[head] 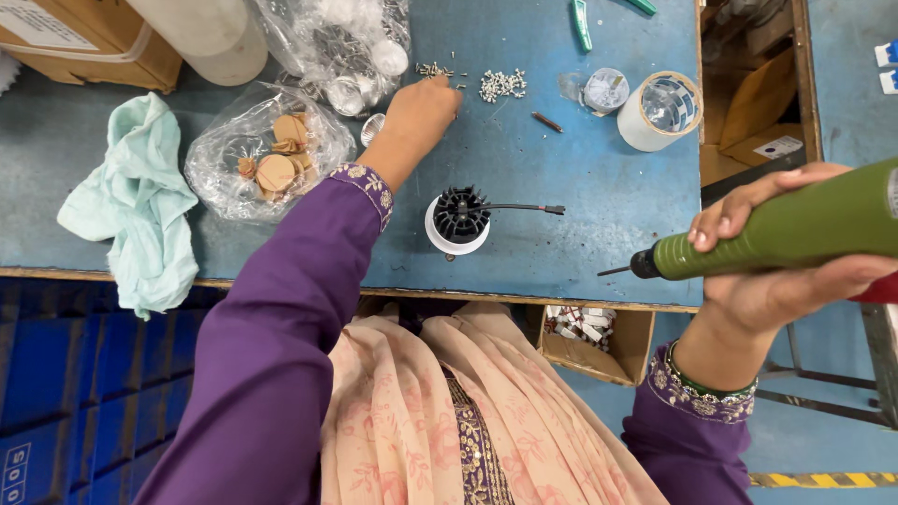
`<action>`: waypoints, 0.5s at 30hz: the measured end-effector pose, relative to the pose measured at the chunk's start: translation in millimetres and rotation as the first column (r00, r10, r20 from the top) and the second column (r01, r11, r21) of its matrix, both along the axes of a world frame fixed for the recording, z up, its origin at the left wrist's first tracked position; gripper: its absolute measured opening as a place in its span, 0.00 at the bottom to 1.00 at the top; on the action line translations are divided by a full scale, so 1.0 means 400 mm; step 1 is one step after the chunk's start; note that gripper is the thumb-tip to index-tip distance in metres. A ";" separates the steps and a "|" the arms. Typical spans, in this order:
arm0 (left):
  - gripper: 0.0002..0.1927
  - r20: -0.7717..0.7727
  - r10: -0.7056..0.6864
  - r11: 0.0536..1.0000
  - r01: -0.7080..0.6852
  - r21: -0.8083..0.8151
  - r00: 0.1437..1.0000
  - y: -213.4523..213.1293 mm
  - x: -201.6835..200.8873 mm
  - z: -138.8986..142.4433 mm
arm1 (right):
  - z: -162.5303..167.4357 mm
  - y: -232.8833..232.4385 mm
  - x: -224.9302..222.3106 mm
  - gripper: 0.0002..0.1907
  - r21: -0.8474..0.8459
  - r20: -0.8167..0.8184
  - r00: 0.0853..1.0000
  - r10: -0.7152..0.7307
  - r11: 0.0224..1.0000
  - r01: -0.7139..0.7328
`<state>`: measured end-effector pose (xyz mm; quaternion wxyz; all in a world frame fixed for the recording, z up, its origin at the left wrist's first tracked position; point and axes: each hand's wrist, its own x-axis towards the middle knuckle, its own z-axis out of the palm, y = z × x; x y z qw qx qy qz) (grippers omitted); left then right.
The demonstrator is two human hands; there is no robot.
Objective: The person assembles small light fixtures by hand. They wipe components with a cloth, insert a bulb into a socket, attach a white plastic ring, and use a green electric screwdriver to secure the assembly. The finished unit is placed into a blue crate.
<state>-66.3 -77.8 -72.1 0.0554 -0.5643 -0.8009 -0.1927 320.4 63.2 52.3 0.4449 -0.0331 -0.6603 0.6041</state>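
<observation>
Two hands at work in the head view, over a blue bench. Left hand is stretched to the far side, fingertips curled down together onto a small heap of screws; back of the hand faces the camera, so whether a screw is actually pinched I cannot tell. A second, bigger heap of screws lies just right of it, apart from the fingers.

Right hand is at the near right, off the bench edge, fingers wrapped tight round a green electric screwdriver (bit pointing left, towards the bench). Thumb under, fingers over the barrel.

Between the hands, near the front edge, stands a small lamp part: white round rim w/ a black finned top, a black wire running right to a plug. Nothing touches it.

Rest of bench: clear bag of tan round discs left of the left arm, another clear bag of shiny metal cups at the far side, pale green cloth hanging over the left front edge, roll of tape far right, cardboard box in the far left corner. Purple sleeves on both arms.
</observation>
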 end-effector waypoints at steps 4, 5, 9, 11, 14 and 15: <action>0.05 -0.124 -0.024 1.000 0.024 -0.001 0.992 0.013 -0.007 -0.008 | 0.001 0.017 0.020 0.40 -0.031 -0.040 0.999 0.015 0.999 -0.016; 0.05 -0.132 -0.028 1.000 0.030 0.008 0.991 0.011 -0.009 -0.008 | -0.001 0.022 0.023 0.40 -0.030 -0.049 0.999 0.009 0.999 -0.010; 0.04 -0.187 -0.063 0.997 0.072 0.040 0.980 -0.003 -0.012 -0.011 | -0.007 0.039 0.032 0.40 -0.013 -0.053 0.999 -0.005 1.000 0.004; 0.04 -0.188 -0.089 0.996 0.091 0.003 0.978 -0.002 -0.015 -0.011 | -0.008 0.047 0.027 0.39 -0.009 -0.049 0.999 0.005 1.000 -0.005; 0.03 -0.221 -0.116 0.993 0.113 -0.027 0.968 0.010 -0.016 -0.006 | -0.004 0.054 0.013 0.38 0.010 -0.027 1.000 0.011 1.000 -0.011; 0.06 -0.219 -0.135 0.991 0.126 -0.053 0.966 0.015 -0.017 -0.003 | -0.002 0.053 0.007 0.38 0.015 -0.021 1.000 0.017 1.000 -0.017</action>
